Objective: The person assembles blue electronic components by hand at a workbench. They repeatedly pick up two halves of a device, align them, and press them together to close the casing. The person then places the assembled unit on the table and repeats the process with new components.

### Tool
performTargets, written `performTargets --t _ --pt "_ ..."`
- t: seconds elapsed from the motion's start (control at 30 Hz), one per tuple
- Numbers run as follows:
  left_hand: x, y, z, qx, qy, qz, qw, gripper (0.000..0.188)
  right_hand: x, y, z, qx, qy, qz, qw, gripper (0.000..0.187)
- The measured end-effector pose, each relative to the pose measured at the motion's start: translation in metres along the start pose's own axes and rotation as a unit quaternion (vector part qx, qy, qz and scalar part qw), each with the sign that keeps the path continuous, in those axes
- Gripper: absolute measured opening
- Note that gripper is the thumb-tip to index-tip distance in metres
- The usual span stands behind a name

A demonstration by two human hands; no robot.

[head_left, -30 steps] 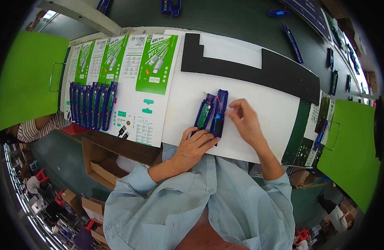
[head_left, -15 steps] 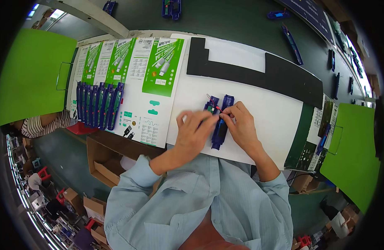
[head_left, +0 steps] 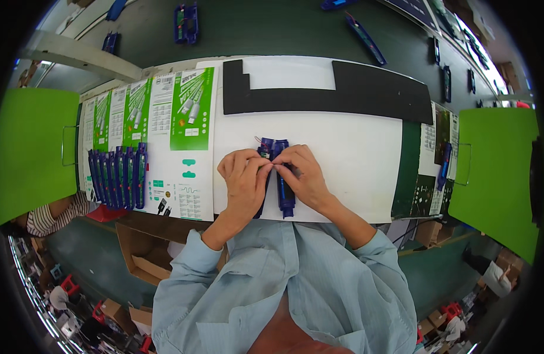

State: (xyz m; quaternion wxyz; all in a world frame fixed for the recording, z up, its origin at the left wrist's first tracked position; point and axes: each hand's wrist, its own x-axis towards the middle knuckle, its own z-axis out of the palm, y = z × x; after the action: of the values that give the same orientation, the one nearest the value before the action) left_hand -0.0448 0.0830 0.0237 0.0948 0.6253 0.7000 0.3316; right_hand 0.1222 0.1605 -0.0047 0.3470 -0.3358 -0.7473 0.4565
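Note:
Two long blue plastic casing halves lie side by side before me on the white sheet. The left half (head_left: 264, 151) carries a small green circuit board near its top, with a thin wire looping out. The right half (head_left: 285, 197) is a long trough with something dark blue in it. My left hand (head_left: 242, 177) and my right hand (head_left: 302, 175) meet over the upper part of both halves, thumbs and forefingers pinched together. What lies between the fingertips is mostly hidden; a red wire showed at the right fingertips a moment earlier. My left hand covers most of the left half.
A row of several blue assemblies with green boards (head_left: 117, 180) stands on printed card (head_left: 195, 159) at the left. A black cut-out strip (head_left: 384, 97) borders the sheet's far side. Beyond, the dark green surface (head_left: 254, 35) carries scattered blue units. Green panels (head_left: 36, 153) flank the workplace.
My left hand, blurred and apart before, has come to the right hand's fingertips and is now pinching. The red wire is now hidden by the fingers. The whole view has shifted.

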Motion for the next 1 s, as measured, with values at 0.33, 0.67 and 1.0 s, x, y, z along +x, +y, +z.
performTargets --t 0.33,0.67,1.0 --pt "-0.032 0.006 -0.012 -0.053 -0.005 -0.077 0.996 0.017 -0.005 -0.015 0.000 0.011 -0.037 0.038 0.999 0.013" --pt "-0.055 -0.011 -0.033 0.015 -0.082 0.017 0.996 0.024 0.020 -0.028 0.009 -0.074 -0.174 -0.120 0.975 0.017" --pt "-0.062 -0.018 -0.032 -0.033 -0.082 0.056 0.995 0.031 0.035 -0.039 0.000 -0.074 -0.281 -0.020 0.957 0.008"
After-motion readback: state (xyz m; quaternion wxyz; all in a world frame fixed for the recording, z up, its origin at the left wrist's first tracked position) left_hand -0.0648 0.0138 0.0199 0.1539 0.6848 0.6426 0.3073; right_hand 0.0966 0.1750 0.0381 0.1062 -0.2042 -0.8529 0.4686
